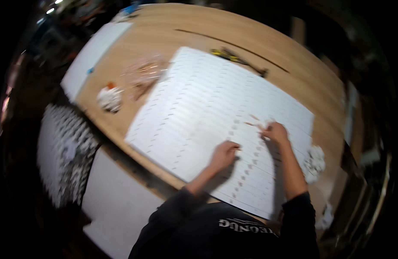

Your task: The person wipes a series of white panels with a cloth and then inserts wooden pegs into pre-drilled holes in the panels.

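Observation:
A large white board [199,112] lies on the wooden table, marked with rows of short dark slits or dashes. Over its near part is my left hand [224,155], its thumb and forefinger pinched around a tiny pale bit too small to name. My right hand [275,131] is to the right and slightly farther away, fingers pressed together at the board's surface; what they hold is too blurred to tell. Beside those fingertips lie a few small tan slivers [254,117]. A line of small greyish pieces [246,172] runs along the board between my hands toward my body.
Left of the board, a clear plastic bag [143,73] with tan pieces and a white bundle [109,98] with an orange top rest on the wooden table [289,56]. A yellow-and-black tool [235,59] lies beyond. Another white bundle [314,163] sits right. Bumpy white stacks [63,151] stand left.

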A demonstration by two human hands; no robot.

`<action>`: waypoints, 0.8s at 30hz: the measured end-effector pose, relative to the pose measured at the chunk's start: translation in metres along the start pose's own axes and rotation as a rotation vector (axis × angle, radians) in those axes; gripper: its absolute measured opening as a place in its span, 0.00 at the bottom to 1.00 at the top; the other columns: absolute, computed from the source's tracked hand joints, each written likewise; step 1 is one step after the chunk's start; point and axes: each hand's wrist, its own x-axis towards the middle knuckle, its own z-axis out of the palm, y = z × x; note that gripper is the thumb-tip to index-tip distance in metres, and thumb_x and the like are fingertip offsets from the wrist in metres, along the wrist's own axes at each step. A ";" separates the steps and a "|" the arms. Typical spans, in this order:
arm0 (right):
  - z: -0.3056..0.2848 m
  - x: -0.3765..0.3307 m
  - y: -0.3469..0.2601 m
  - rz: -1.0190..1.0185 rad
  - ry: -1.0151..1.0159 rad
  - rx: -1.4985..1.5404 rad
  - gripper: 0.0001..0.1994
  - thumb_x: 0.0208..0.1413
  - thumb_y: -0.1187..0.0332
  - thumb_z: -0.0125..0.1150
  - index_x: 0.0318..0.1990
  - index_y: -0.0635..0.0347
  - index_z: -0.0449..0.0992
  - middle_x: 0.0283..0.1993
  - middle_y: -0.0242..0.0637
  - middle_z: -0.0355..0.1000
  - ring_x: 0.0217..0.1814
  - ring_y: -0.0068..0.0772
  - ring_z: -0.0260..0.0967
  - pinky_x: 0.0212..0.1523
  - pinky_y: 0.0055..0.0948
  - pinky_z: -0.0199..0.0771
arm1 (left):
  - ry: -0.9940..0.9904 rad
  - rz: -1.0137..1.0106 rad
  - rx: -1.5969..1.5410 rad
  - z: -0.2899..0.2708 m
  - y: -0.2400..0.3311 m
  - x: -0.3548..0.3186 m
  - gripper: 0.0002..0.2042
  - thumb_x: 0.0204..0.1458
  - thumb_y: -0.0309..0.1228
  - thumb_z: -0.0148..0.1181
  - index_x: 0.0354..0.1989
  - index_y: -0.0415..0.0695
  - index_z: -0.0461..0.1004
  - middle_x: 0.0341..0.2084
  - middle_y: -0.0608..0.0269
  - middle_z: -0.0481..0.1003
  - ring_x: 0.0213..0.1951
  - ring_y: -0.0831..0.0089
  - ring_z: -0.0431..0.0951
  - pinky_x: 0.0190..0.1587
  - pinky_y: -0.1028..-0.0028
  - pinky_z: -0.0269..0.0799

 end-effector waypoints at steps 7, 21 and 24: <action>0.041 0.013 0.022 0.020 0.131 -0.090 0.13 0.39 0.59 0.66 0.18 0.62 0.79 0.16 0.44 0.72 0.19 0.42 0.71 0.26 0.39 0.71 | -0.045 0.042 -0.014 0.007 0.003 0.013 0.09 0.45 0.24 0.54 0.36 0.42 0.77 0.31 0.56 0.76 0.36 0.60 0.76 0.41 0.67 0.71; -0.039 -0.031 -0.042 0.031 0.166 0.110 0.18 0.52 0.55 0.57 0.38 0.62 0.70 0.36 0.46 0.73 0.40 0.47 0.72 0.41 0.38 0.71 | -0.242 0.237 0.641 -0.004 0.024 0.144 0.04 0.47 0.26 0.55 0.27 0.42 0.77 0.27 0.56 0.73 0.31 0.59 0.76 0.35 0.67 0.72; -0.012 -0.011 -0.041 0.082 0.153 0.069 0.13 0.51 0.60 0.57 0.37 0.60 0.71 0.34 0.44 0.74 0.40 0.45 0.72 0.41 0.40 0.70 | -0.283 0.274 0.757 -0.005 0.006 0.171 0.06 0.47 0.27 0.51 0.25 0.42 0.75 0.28 0.53 0.71 0.33 0.53 0.74 0.37 0.61 0.71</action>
